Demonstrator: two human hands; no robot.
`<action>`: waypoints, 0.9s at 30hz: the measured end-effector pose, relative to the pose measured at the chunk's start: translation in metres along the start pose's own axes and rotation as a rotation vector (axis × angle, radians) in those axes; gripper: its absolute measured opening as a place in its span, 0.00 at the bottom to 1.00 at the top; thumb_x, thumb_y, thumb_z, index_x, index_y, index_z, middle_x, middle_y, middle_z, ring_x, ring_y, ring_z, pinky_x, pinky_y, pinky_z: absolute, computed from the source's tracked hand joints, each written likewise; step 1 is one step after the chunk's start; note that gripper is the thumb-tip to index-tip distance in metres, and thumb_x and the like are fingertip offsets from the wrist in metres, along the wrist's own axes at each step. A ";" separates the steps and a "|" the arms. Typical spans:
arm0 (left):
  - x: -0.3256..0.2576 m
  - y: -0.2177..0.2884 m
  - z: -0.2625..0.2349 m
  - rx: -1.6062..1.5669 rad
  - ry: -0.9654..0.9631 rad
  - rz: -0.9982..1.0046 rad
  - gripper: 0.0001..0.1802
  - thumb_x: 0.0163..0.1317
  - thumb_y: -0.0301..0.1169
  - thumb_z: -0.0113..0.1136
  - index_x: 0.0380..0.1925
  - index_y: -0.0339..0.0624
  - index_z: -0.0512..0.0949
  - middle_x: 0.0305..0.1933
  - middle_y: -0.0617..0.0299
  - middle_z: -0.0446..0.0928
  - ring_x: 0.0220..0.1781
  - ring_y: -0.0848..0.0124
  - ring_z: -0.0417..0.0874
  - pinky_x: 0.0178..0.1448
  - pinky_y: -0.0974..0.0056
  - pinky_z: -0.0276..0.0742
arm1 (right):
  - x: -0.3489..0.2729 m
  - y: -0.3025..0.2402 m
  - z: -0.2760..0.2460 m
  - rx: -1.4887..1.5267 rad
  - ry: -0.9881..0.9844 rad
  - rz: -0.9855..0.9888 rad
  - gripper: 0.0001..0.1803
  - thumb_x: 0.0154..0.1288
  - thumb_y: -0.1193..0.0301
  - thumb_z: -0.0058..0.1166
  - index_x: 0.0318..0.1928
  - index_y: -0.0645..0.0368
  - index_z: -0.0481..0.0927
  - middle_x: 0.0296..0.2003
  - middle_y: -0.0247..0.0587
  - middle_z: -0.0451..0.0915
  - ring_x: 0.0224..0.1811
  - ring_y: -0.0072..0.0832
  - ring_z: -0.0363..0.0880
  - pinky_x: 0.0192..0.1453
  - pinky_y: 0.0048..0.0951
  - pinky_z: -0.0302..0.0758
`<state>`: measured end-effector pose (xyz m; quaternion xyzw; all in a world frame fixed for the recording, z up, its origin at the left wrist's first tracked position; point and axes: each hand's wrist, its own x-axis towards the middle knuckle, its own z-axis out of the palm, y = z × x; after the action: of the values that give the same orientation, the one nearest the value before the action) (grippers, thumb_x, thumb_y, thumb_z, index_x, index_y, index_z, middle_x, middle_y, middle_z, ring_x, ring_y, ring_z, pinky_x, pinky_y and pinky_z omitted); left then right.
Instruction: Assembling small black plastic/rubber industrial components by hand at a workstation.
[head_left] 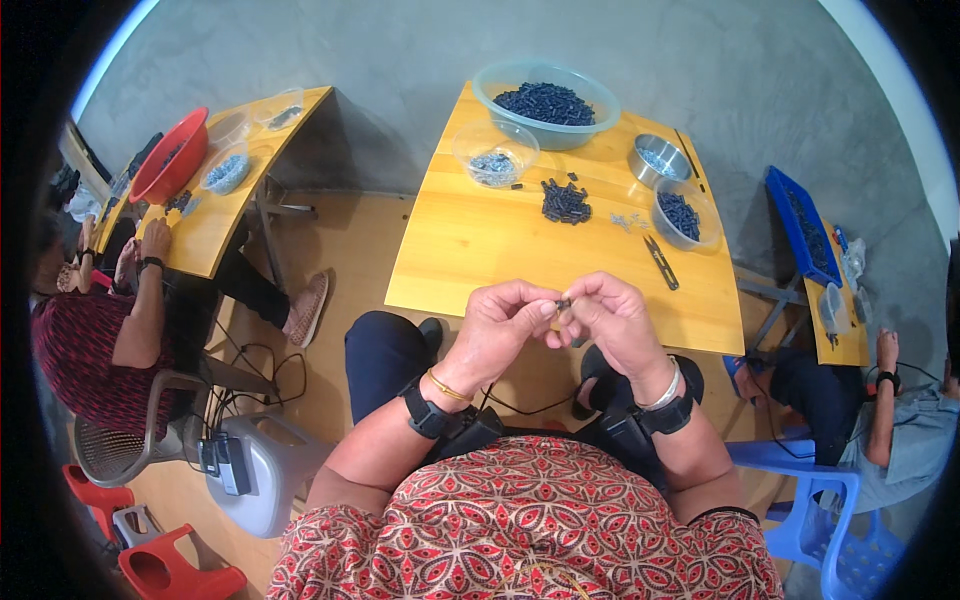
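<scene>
Just beyond the near edge of the yellow table, my left hand [505,325] and my right hand [612,312] meet. Their thumbs and forefingers pinch one small dark piece [563,303], mostly covered by the fingertips. Farther in on the tabletop lies a loose pile of short dark blue-black pieces [566,202]. To its right are several tiny silvery bits [628,221]. A slim black tool [661,262], like tweezers or small snips, rests right of my hands, touched by neither.
On the yellow table [450,255] stand a big pale-blue basin [480,95] of dark pieces, a clear tub [462,150] with silvery bits, a metal bowl [637,160] and a clear bowl [686,238] of dark pieces. Co-workers sit at tables left and right.
</scene>
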<state>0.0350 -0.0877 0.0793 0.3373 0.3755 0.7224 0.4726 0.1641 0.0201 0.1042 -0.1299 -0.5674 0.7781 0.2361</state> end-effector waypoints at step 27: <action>0.041 -0.064 -0.020 0.918 0.046 0.406 0.06 0.46 0.20 0.62 0.27 0.37 0.78 0.26 0.58 0.76 0.29 0.66 0.75 0.37 0.64 0.70 | 0.011 0.063 -0.049 -1.173 0.195 -0.574 0.05 0.46 0.81 0.52 0.27 0.62 0.73 0.25 0.42 0.72 0.30 0.41 0.70 0.36 0.36 0.69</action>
<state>0.0320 -0.0362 0.0194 0.5606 0.5918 0.5673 0.1167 0.1638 0.0505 0.0293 -0.1503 -0.8853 0.2309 0.3746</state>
